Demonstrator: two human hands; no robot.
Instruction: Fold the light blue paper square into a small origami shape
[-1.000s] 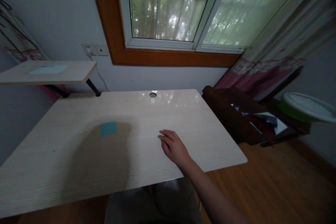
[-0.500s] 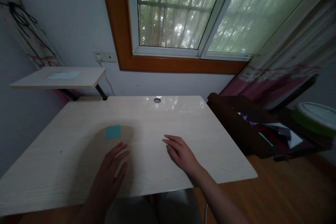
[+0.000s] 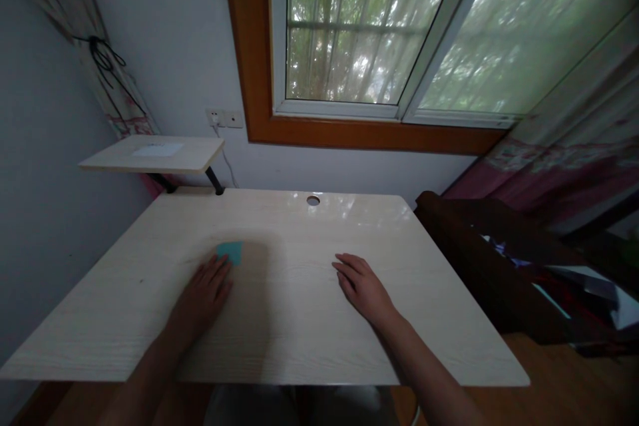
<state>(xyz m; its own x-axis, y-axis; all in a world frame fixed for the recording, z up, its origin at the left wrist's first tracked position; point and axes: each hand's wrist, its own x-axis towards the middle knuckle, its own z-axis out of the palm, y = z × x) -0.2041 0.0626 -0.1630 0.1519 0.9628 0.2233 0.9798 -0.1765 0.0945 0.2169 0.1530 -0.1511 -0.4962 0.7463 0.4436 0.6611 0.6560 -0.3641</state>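
A small teal paper square lies flat on the pale wooden desk, left of the middle. My left hand is stretched out flat on the desk, and its fingertips cover the near edge of the square. To the right, my right hand rests palm down on the bare desk, fingers extended, holding nothing.
A raised side shelf with a pale sheet on it stands at the desk's back left. A cable hole sits near the back edge. A dark wooden piece of furniture with papers stands to the right. The window is behind the desk.
My left hand came into view and reached forward until its fingertips met the teal square. My right hand stayed flat on the desk. The view swung to the left.
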